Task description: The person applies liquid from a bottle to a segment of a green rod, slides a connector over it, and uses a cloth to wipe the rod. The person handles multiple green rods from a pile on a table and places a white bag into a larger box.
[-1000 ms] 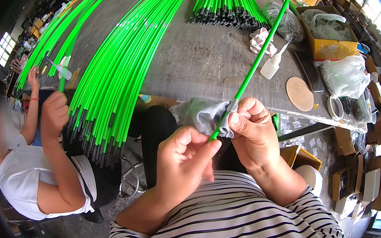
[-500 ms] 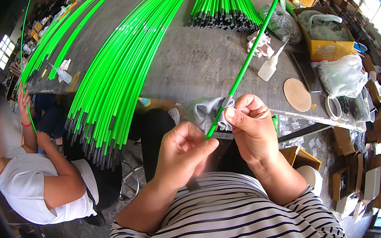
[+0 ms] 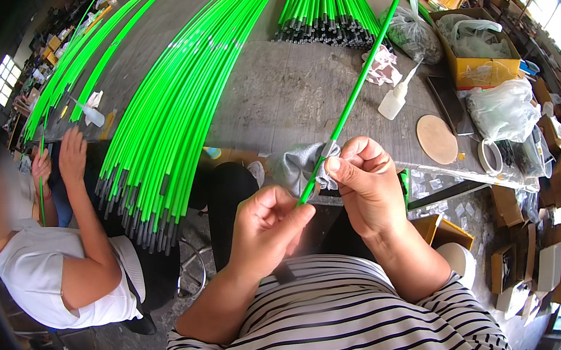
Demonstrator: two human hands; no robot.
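A long green rod (image 3: 365,74) slants from my lap side up and away over the table. Its near end is gripped by my left hand (image 3: 269,227), with the thumb laid along it and the fingers curled. Beside the rod, a bit farther up, my right hand (image 3: 366,179) is closed in a pinch; what sits between thumb and finger is too small to make out. A small grey piece (image 3: 328,148) shows on the rod just above that pinch. Grey cloth (image 3: 286,167) is bunched at the table edge behind the rod.
Green rods with dark ends (image 3: 178,110) overhang the table's near edge; another bundle (image 3: 328,13) lies farther back. A white squeeze bottle (image 3: 392,102), crumpled paper (image 3: 382,67), tan disc (image 3: 437,139), tape ring (image 3: 490,157) and yellow box (image 3: 479,51) are at right. A co-worker (image 3: 58,267) sits left.
My rod has tilted slightly leftward, and both hands have shifted a little left with it. The co-worker has raised one hand toward the table; their rod has dropped lower.
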